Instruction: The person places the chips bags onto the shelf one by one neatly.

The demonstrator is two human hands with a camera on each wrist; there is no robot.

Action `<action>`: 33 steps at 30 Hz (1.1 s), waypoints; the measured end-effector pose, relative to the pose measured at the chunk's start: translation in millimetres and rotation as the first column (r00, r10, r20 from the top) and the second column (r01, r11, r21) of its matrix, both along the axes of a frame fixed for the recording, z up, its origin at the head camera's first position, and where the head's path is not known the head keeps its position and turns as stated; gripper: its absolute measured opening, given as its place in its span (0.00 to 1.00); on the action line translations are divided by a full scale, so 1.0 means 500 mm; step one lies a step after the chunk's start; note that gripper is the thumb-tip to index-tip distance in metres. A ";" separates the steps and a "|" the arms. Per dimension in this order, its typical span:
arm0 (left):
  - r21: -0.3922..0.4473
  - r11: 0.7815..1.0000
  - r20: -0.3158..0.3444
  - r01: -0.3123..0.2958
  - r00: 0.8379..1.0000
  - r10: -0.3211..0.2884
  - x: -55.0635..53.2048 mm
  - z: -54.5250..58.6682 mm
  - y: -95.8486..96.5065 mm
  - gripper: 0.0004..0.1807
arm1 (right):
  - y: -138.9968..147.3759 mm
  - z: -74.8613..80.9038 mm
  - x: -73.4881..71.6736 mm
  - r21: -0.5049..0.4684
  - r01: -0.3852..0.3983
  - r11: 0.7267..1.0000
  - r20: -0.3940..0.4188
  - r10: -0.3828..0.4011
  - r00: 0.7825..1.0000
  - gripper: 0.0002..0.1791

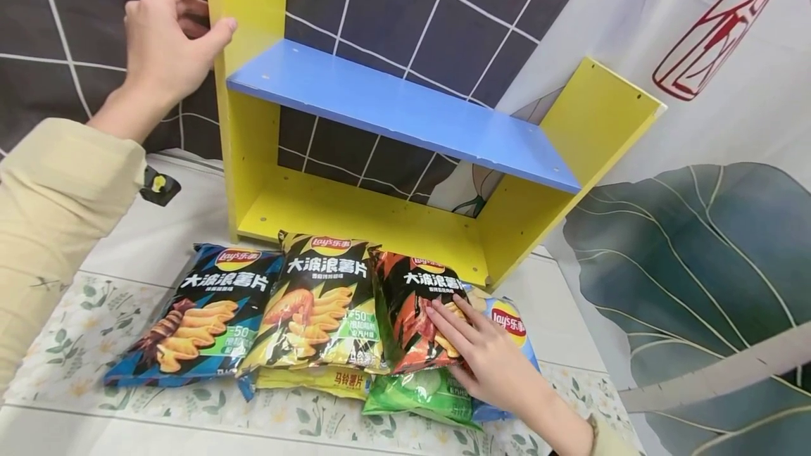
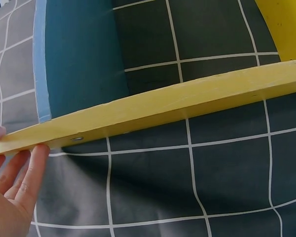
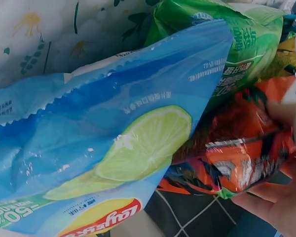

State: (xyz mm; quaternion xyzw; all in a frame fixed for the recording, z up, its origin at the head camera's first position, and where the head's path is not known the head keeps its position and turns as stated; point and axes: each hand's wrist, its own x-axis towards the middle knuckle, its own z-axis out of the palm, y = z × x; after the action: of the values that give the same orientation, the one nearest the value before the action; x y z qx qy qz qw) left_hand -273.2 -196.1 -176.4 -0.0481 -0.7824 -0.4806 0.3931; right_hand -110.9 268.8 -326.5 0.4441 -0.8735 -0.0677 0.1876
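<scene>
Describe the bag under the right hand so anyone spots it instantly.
Start at the yellow shelf unit. In front of its base, toward the right end, lies a chip bag with the right hand on it. It is red and black, unlike the yellow-and-black bag to its left, the green bag below and the light-blue bag to its right.

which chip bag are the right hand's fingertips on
The red-and-black Lay's bag, just right of the yellow-and-black bag. It alone combines mainly red and black, and the right hand lays its fingertips across its front.
</scene>
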 end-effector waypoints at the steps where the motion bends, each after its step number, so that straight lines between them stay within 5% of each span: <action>1: -0.010 1.000 0.003 -0.008 1.000 0.008 0.000 0.000 0.001 0.18 | 0.001 0.001 -0.001 -0.008 -0.010 1.000 -0.020 0.010 1.000 0.44; 5: -0.038 0.999 0.011 -0.024 1.000 0.025 0.000 0.001 0.002 0.19 | 0.000 0.003 -0.004 -0.045 -0.040 0.998 -0.112 0.035 0.993 0.24; 12: -0.118 0.992 0.017 -0.055 0.998 0.058 -0.001 -0.004 0.005 0.21 | -0.007 0.014 0.000 -0.142 -0.061 0.988 -0.213 0.030 0.977 0.27; 24: -0.104 0.989 -0.059 -0.101 0.994 0.096 -0.010 -0.015 0.015 0.21 | -0.013 0.073 0.014 -0.229 -0.078 0.970 -0.305 0.005 0.952 0.24; 29: -0.097 0.990 -0.079 -0.103 0.992 0.096 -0.011 -0.015 0.013 0.20 | -0.026 0.117 0.015 -0.268 -0.197 0.943 -0.393 0.080 0.916 0.20; 33: -0.091 0.991 -0.088 -0.101 0.992 0.093 -0.012 -0.017 0.010 0.20 | -0.049 0.163 0.014 -0.304 -0.327 0.895 -0.480 0.153 0.864 0.19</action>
State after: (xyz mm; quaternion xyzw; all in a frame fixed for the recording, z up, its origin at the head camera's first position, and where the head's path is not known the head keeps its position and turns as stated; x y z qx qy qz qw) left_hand -279.3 -191.3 -184.8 -0.0486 -0.7889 -0.4206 0.4455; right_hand -103.9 244.2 -244.8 0.4797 -0.7405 0.0252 0.4700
